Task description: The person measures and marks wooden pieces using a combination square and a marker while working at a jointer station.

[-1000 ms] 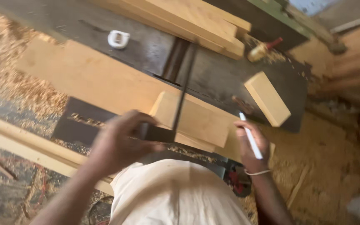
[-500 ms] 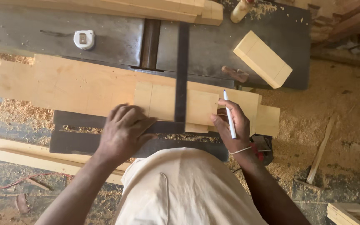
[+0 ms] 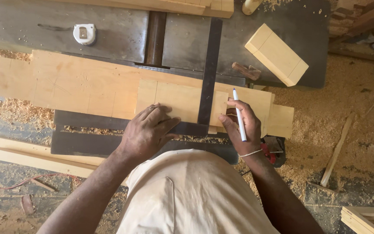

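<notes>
Wooden board (image 3: 182, 100) lies on the counter (image 3: 35, 32); left hand (image 3: 146, 130) presses flat on the square (image 3: 207, 73), right hand (image 3: 241, 125) grips a pen (image 3: 239, 115).

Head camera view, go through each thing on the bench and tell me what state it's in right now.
Steel square: flat, blade across the short board.
Short board: lying on the longer plank, pinned by left hand.
Pen: in right hand, tip up.
Tape measure: retracted.
Wood block: loose, untouched.

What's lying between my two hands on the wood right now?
In the head view, the dark square's upright blade crosses the board between left hand and right hand.
</notes>
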